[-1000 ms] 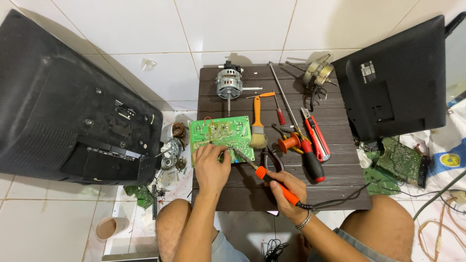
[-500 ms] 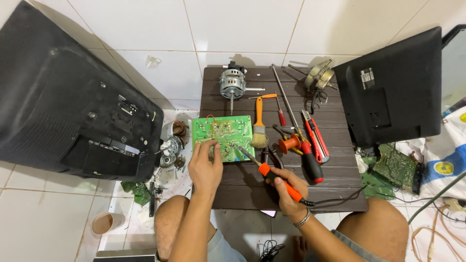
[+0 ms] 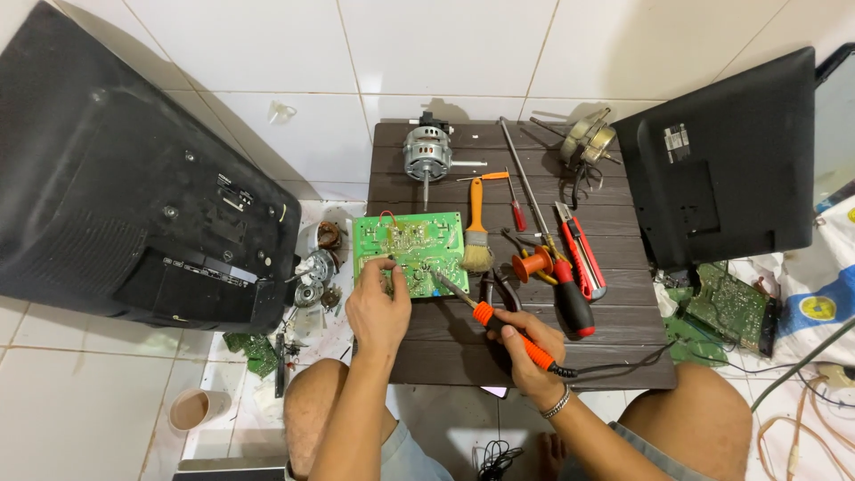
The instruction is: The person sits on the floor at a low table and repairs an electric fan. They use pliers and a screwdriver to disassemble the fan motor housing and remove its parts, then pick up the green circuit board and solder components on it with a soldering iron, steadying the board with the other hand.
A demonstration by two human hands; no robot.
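A green circuit board (image 3: 411,251) lies on the left part of a small dark wooden table (image 3: 445,343). My left hand (image 3: 378,306) rests on the board's near left corner, fingers pinching at its surface. My right hand (image 3: 527,344) grips an orange-handled soldering iron (image 3: 499,324) whose metal tip points up-left onto the board's near right part. Its black cord runs off to the right across the table.
On the table lie a brush (image 3: 476,233), an electric motor (image 3: 425,155), a red utility knife (image 3: 581,249), screwdrivers, pliers and a solder spool (image 3: 533,264). Black television backs stand at left (image 3: 134,205) and right (image 3: 723,169). More boards (image 3: 730,307) and a cup (image 3: 190,411) sit on the floor.
The view has shifted slightly. My left hand stays on the board's near edge, and the soldering iron tip has stayed at the board with only small movement.
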